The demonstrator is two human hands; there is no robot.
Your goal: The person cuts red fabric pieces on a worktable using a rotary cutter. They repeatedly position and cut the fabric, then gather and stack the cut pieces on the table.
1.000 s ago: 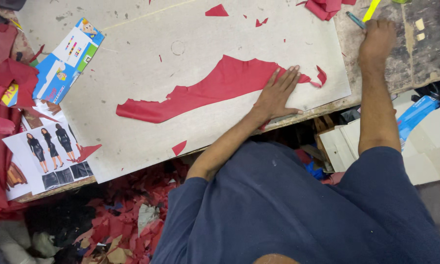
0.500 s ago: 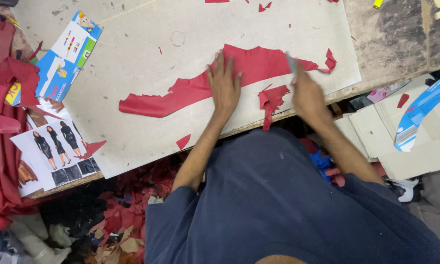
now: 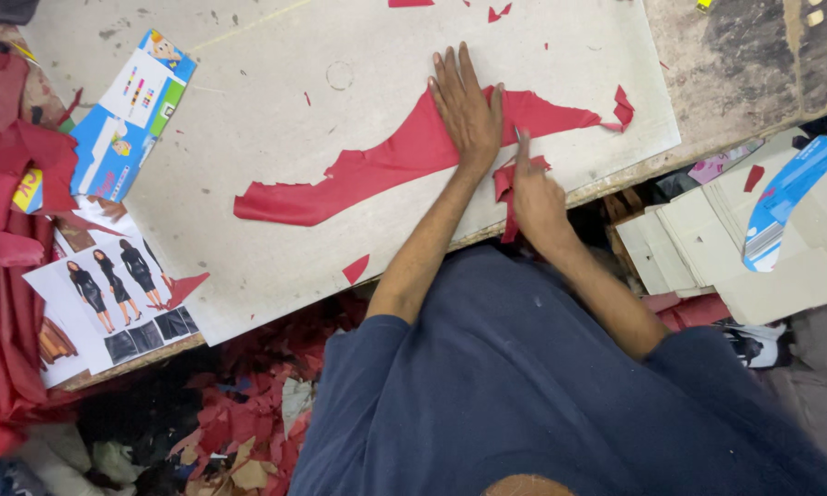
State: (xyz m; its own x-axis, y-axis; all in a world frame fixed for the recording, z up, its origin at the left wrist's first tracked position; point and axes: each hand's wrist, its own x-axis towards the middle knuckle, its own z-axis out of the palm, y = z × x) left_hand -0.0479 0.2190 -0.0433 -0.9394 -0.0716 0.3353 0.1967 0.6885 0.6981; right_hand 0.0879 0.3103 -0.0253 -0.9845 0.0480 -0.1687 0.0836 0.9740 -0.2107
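The left hand (image 3: 466, 108) lay flat, fingers spread and pointing toward twelve o'clock, pressing down on the long red cloth piece (image 3: 386, 170) that stretched across the grey cutting board (image 3: 276, 266). The cloth ran from a ragged end at about eight o'clock of that hand to a torn tip (image 3: 621, 106) at three o'clock. Just at five o'clock of the left hand, the right hand (image 3: 538, 197) was closed around a thin blade-like tool (image 3: 518, 138), probably a knife, though it was too small to tell for sure; its point met the cloth's lower edge. A loose red offcut (image 3: 505, 184) hung beside the right hand, over the board's near edge. At nine o'clock on the board lay a blue printed card (image 3: 124, 129), and at seven o'clock a sheet with dress pictures (image 3: 110, 294). Red scraps (image 3: 248, 413) covered the floor below. Pale cardboard sheets (image 3: 708, 243) were stacked at four o'clock.
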